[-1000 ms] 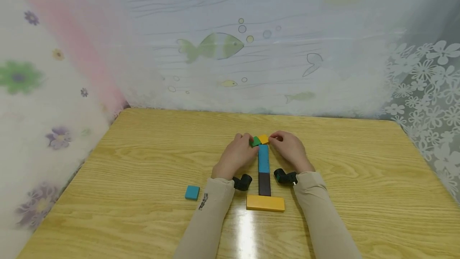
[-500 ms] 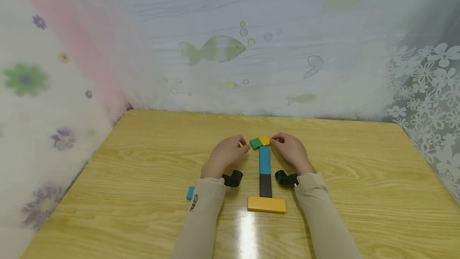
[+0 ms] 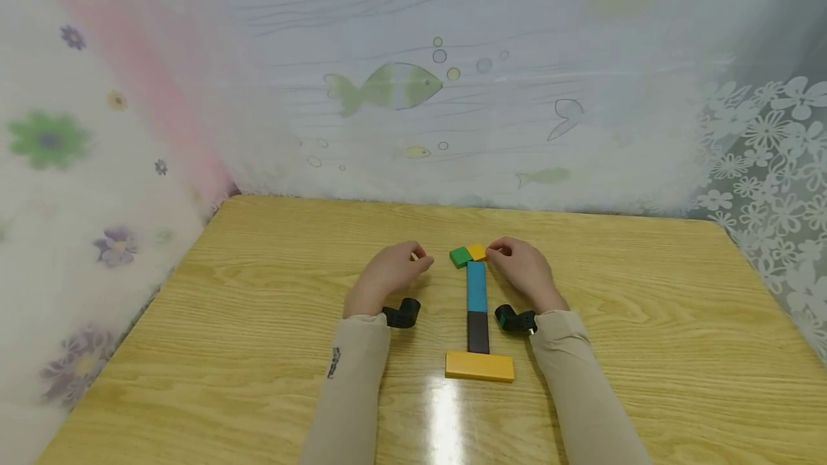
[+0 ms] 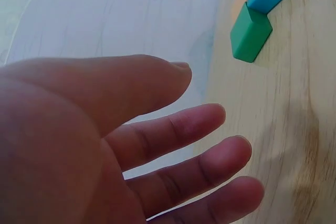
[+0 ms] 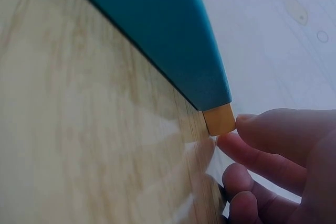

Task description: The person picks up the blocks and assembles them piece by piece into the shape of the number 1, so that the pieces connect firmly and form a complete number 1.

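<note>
My left hand [image 3: 390,273] hovers left of the green square block [image 3: 460,257], touching nothing; its fingers are loosely bent and spread apart in the left wrist view [image 4: 178,150]. A yellow square block [image 3: 477,252] sits against the green one, both tilted at the far end of a blue block [image 3: 477,285]. With thumb and index finger, my right hand [image 3: 525,269] pinches the yellow block's right corner, close up in the right wrist view. Nearer me, a dark brown block [image 3: 478,332] continues the line, ending at a long yellow block [image 3: 479,366] laid crosswise.
The wood-grain table [image 3: 258,393] spreads on both sides of the blocks. Behind it hangs a pale curtain [image 3: 291,128] with fish prints. Black wrist cameras [image 3: 403,313] stick out inward from both wrists.
My left hand has let go of the green block and moved left, away from it. Its sleeve now covers the loose blue square block. The right hand stays at the yellow block.
</note>
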Action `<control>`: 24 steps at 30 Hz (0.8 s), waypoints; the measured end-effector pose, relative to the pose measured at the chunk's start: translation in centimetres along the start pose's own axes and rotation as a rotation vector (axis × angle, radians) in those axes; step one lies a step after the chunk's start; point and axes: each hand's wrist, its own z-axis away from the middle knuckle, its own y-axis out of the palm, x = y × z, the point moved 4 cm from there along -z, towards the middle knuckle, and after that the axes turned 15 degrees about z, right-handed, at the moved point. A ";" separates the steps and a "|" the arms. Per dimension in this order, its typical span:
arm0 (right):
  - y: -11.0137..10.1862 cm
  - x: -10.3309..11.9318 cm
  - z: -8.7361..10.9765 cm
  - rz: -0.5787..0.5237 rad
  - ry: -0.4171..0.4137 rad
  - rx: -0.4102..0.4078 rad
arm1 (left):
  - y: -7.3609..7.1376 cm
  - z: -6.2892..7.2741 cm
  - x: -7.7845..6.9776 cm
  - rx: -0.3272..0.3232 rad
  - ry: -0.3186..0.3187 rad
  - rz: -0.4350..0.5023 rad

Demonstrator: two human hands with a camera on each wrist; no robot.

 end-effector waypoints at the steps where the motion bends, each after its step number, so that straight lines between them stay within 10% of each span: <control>1: 0.0 0.0 0.0 0.001 0.000 0.000 | -0.1 0.1 0.0 -0.004 -0.004 0.010; 24: 0.1 -0.1 -0.1 0.006 -0.008 -0.006 | -1.7 1.1 2.3 -0.089 -0.107 -0.030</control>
